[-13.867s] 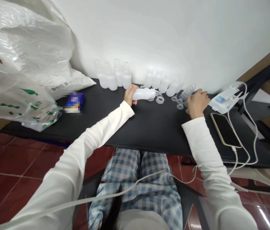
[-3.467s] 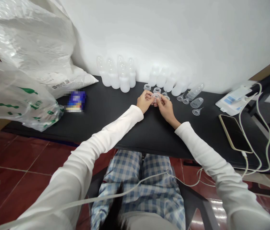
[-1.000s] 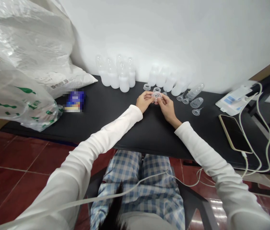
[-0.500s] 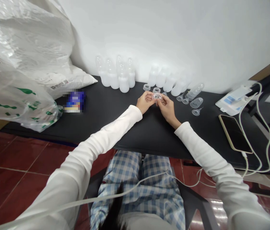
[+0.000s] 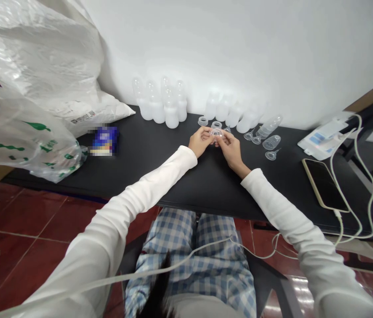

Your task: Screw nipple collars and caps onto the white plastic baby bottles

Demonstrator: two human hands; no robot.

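Note:
My left hand (image 5: 200,140) and my right hand (image 5: 230,148) meet over the black table (image 5: 160,163), both pinching one small clear plastic ring (image 5: 216,133) between their fingertips. Just beyond my fingers lie two more clear rings (image 5: 202,120). A group of capped translucent bottles (image 5: 162,104) stands at the wall, left of my hands. Uncapped bottles (image 5: 235,115) stand to the right of them. Clear nipples and caps (image 5: 265,134) lie to the right of my hands.
Big plastic bags (image 5: 24,92) fill the table's left end, with a small blue packet (image 5: 104,139) beside them. At the right lie a phone (image 5: 325,183) on a white cable and a white box (image 5: 322,138). The white wall is close behind.
Long before, my left hand held a bottle lying on the table and my right hand rested among the caps. Over the last second both hands stay together on the ring, barely shifting.

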